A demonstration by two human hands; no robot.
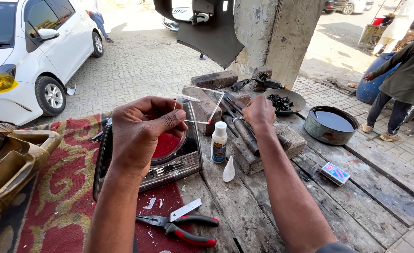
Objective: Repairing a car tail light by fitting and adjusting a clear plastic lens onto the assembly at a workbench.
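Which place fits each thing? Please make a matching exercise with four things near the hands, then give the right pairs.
Things:
1. clear plastic piece
2. small white bottle
3. red-handled pliers
4. round metal bowl

Places:
A. lying on the red patterned cloth
B. holding dark liquid, on the wooden bench
C. pinched in the left hand
D. standing beside the tail lamp

Pairs: 1-C, 2-D, 3-A, 4-B

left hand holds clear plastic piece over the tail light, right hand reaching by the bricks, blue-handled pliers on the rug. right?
One thing is off: the pliers have red-and-black handles, not blue, as the head view shows. The rest holds: the left hand holds the clear plastic piece over the tail light, and the right hand reaches by the bricks. The pliers lie on the rug.
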